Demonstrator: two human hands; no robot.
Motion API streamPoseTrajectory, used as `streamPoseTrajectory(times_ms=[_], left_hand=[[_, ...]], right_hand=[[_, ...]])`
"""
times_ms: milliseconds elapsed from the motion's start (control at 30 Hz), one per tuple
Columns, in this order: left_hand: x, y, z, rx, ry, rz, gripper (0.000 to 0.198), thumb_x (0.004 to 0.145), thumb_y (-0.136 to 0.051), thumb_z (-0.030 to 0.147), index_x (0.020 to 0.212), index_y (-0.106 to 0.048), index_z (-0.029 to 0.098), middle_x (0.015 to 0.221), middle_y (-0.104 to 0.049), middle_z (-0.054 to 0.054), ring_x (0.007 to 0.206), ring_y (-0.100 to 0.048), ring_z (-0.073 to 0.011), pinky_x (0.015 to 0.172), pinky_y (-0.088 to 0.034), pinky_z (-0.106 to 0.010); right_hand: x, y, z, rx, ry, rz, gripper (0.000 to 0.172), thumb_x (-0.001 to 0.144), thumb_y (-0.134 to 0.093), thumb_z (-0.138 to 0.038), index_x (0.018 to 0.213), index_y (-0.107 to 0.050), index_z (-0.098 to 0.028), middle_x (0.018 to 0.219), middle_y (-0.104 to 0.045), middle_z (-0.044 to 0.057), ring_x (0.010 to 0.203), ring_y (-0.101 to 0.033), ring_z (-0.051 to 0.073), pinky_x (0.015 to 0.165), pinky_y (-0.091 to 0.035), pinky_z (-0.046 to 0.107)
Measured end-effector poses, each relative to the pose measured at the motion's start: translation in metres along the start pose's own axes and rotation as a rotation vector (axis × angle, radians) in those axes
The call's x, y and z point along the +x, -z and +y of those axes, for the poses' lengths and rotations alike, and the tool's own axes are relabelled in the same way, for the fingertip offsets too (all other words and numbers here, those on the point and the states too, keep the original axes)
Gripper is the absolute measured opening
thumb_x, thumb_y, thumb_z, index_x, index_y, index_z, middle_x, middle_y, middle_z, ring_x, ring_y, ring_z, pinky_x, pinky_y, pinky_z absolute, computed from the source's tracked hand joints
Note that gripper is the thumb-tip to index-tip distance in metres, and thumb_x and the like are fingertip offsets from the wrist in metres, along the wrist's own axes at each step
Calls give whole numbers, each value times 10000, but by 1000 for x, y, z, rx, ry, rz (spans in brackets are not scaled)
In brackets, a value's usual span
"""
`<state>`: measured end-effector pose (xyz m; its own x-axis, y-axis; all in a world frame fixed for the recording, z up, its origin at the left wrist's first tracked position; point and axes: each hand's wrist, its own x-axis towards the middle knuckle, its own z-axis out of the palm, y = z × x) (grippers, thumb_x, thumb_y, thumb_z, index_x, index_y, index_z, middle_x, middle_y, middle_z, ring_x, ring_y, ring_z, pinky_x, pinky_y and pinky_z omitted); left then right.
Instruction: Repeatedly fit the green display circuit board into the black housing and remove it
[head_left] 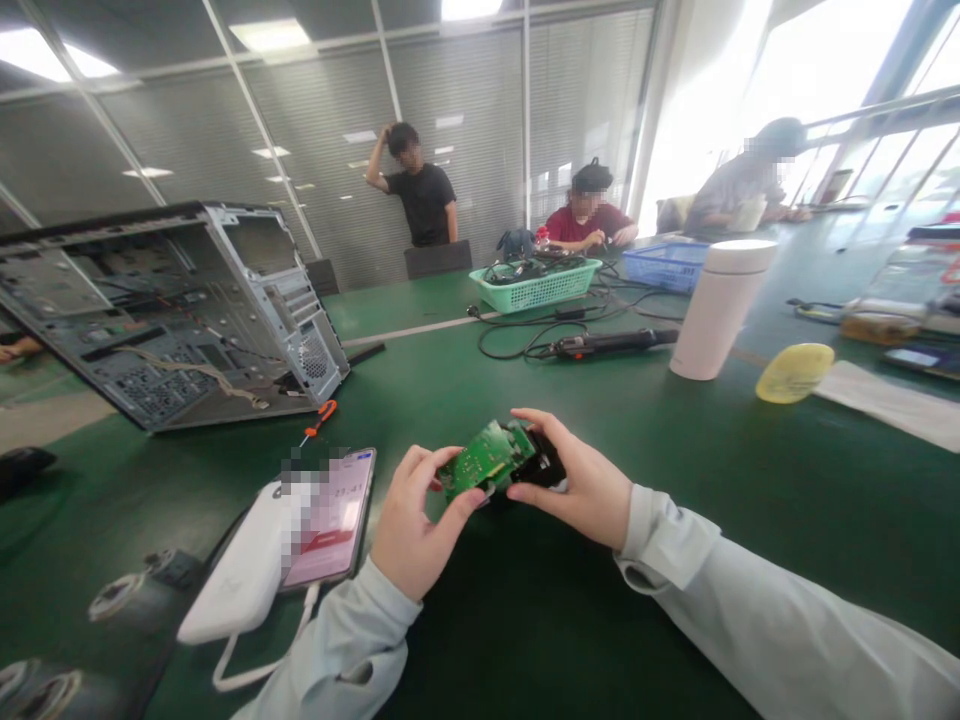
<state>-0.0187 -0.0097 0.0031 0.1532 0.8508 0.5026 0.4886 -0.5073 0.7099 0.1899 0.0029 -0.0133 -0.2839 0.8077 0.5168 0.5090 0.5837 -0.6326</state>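
Observation:
A green circuit board (486, 462) is tilted up between my two hands, just above the dark green table (480, 640). My left hand (420, 515) is closed on the board's left end, with the thumb along its lower edge. In my right hand (574, 480) is a black part (549, 462) at the board's right end, gripped between thumb and fingers. Whether the black part is fixed to the board I cannot tell. The underside of both is hidden.
Left stands an opened computer case (225, 320), with an orange-handled screwdriver (322, 418) before it. A white power bank (251, 565) is cabled beside a phone (337, 520). Beyond my hands are a black electric screwdriver (611, 343), a green basket (536, 288) and a pink bottle (720, 310). Several people are behind.

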Motion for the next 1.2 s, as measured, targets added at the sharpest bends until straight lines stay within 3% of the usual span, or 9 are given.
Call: streamPoseTrajectory(times_ms=[133, 233, 333, 500, 633, 733, 967, 1100, 1200], left_hand=[[4, -5, -2, -612, 386, 118, 352, 736, -646, 450, 952, -640, 171, 901, -644, -57, 779, -591, -191, 658, -484, -301], [5, -8, 2, -954, 639, 31, 316, 775, -600, 426, 865, -646, 126, 746, -648, -59, 614, -576, -161, 572, -481, -285], [5, -8, 7, -1075, 770, -58, 287, 837, -482, 328, 843, -647, 93, 614, -613, -49, 526, -552, -149, 551, -472, -281], [4, -7, 6, -1102, 837, -146, 363, 805, -368, 252, 866, -668, 56, 582, -610, -78, 518, -546, -158, 532, -454, -263], [6, -6, 2, -1104, 879, -104, 393, 814, -314, 241, 839, -667, 69, 568, -595, -76, 512, -538, -151, 505, -457, -245], [7, -5, 3, -1104, 888, -77, 399, 829, -294, 234, 850, -660, 77, 568, -591, -73, 515, -536, -152, 492, -463, -242], [7, -5, 5, -1087, 890, -66, 402, 832, -268, 224, 829, -647, 90, 557, -588, -73, 505, -535, -152, 484, -457, -238], [7, -5, 3, -1109, 875, -72, 365, 810, -314, 229, 849, -648, 88, 567, -589, -72, 520, -536, -156, 491, -462, -244], [7, -5, 2, -1114, 879, -67, 354, 804, -325, 219, 849, -648, 82, 578, -591, -76, 526, -540, -159, 498, -467, -250]], right_hand=[[2, 3, 6, -12, -114, -34, 620, 768, -652, -427, 1293, -400, -214, 1076, -529, 58, 930, -546, 177, 850, -459, 327], [3, 6, 6, -51, -153, -45, 556, 760, -658, -432, 1231, -460, -214, 1049, -537, 45, 909, -550, 165, 829, -457, 308], [3, 8, 4, -94, -186, -52, 547, 744, -673, -425, 1212, -477, -220, 1025, -543, 33, 885, -551, 156, 793, -448, 294], [5, 10, -2, -134, -316, -106, 480, 752, -640, -472, 1138, -548, -202, 881, -565, 31, 775, -535, 163, 715, -404, 298], [10, 13, -5, 40, -521, -87, 419, 738, -631, -470, 1030, -616, -171, 765, -545, 33, 732, -497, 166, 707, -365, 297], [14, 14, -8, 208, -616, -131, 390, 807, -540, -476, 952, -620, -123, 734, -546, 49, 673, -493, 143, 637, -377, 258], [12, 8, -26, 787, -903, -357, 566, 978, -132, -497, 1030, -521, -91, 820, -572, 99, 629, -532, 92, 552, -419, 170], [8, 4, -27, 1314, -1009, -462, 541, 998, -80, -427, 1041, -516, -109, 813, -566, 63, 594, -537, 70, 548, -423, 150], [6, 2, -26, 1447, -1000, -515, 500, 993, -77, -344, 1036, -517, -110, 811, -563, 50, 599, -554, 77, 566, -442, 162]])
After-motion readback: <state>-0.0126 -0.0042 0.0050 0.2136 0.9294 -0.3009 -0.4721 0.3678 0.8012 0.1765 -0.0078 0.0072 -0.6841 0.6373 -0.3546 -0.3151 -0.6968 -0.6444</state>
